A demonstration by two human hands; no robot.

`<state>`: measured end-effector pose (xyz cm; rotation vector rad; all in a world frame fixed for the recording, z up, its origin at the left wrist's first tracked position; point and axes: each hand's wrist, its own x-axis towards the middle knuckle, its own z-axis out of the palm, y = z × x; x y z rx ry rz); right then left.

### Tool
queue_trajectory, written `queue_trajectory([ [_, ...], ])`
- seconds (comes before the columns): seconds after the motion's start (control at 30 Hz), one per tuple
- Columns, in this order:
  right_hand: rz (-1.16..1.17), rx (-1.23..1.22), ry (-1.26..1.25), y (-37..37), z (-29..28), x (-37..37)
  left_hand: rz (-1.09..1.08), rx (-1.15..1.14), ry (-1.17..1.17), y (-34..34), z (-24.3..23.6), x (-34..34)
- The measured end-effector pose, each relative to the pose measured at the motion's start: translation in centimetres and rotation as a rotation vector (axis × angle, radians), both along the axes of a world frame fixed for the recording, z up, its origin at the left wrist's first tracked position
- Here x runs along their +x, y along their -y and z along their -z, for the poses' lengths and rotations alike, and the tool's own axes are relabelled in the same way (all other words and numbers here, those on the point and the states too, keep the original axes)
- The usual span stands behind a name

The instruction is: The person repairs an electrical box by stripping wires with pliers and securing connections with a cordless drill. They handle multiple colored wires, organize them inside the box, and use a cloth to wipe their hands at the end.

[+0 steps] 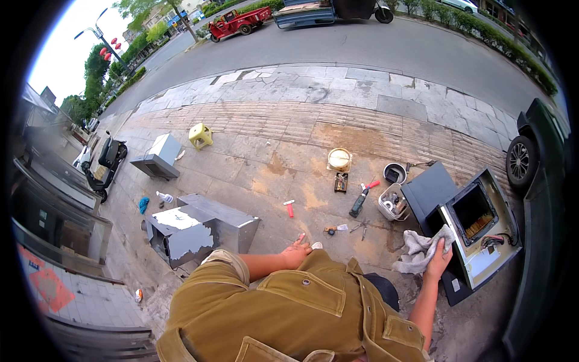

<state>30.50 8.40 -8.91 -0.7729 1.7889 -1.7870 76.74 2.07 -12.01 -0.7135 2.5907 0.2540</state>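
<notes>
A grey cloth (pixel 415 252) is bunched in my right hand (pixel 440 258), which presses it against the near left edge of an opened metal appliance housing (pixel 482 265). The housing looks like a range hood and lies tilted at my right. Inside it are a dark square opening (pixel 473 211) and a bundle of wires (pixel 493 241). A dark panel (pixel 429 192) adjoins its far left side. My left hand (pixel 295 253) rests low in front of my body, a finger stretched out, with nothing visible in it. Nearest to it on the ground lies a red-handled scraper (pixel 291 210).
Ahead lie a cordless drill (pixel 358 205), pliers (pixel 363 230), a small scraper (pixel 335 229), a tool tub (pixel 393 203), a round pot (pixel 395 174) and a lidded bucket (pixel 339 159). Grey metal casings (pixel 235 226) stand left, near a yellow stool (pixel 200 136). A parked vehicle (pixel 546 163) borders the right.
</notes>
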Motion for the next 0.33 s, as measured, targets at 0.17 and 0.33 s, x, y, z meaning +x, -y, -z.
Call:
queue_trajectory([
  [0.17,0.054,-0.040,-0.017,-0.2,1.1,0.0,-0.031,0.029,-0.013,-0.3,1.5,-0.9],
  [0.33,0.049,-0.013,0.066,-0.3,1.2,0.5,-0.032,0.084,-0.021,-0.1,2.3,-0.5],
])
